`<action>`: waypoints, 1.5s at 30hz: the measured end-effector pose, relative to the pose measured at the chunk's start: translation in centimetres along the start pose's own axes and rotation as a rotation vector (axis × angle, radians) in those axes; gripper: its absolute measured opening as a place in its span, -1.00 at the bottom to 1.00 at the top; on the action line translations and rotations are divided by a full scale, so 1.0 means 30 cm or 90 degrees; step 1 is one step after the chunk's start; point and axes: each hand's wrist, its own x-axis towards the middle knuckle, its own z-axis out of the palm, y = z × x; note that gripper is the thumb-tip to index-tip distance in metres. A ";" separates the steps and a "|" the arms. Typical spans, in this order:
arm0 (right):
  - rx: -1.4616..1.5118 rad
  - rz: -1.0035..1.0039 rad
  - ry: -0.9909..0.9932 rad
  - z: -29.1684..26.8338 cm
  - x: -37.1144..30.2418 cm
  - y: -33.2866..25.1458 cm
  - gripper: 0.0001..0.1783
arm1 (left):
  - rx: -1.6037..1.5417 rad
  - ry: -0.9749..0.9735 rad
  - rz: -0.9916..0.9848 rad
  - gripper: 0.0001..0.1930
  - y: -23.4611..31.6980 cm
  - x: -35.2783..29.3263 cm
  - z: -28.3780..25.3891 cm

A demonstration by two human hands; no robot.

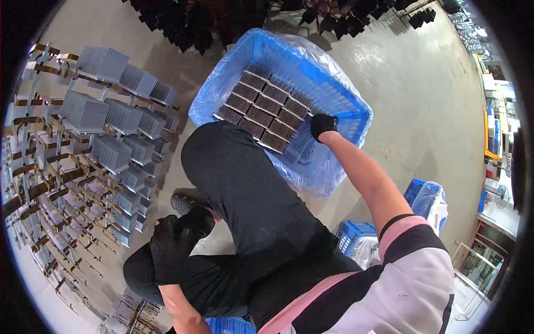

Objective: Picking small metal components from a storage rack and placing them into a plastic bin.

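Several dark finned heat sinks [261, 116] lie in close rows inside a blue plastic crate [364, 108] lined with clear plastic film [320, 175]. At the right end of these rows is my right hand [324, 127], in a black glove. Its fingers are curled in at the edge of the outermost heat sink, and their tips are partly hidden. My left hand [169, 247], also black-gloved, rests over my bent left leg. Against the dark trousers its fingers are hard to make out.
On the left stands a rack [41, 119] hung with several grey finned blocks [83, 111]. Dark parts [183, 25] hang beyond the crate. Smaller blue crates [356, 231] stand to my right, and another blue crate [231, 325] is below me.
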 end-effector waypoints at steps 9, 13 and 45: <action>0.064 0.093 0.338 0.121 0.143 0.101 -0.76 | 0.015 0.029 0.045 -0.63 -0.025 0.006 0.025; 0.076 0.085 0.299 0.107 0.151 0.119 -0.75 | -0.008 0.018 0.037 -0.61 -0.017 0.007 0.023; 0.526 -0.849 0.439 -0.908 -0.855 -0.671 -0.65 | -0.721 0.425 -0.089 -0.70 -0.307 0.132 -0.056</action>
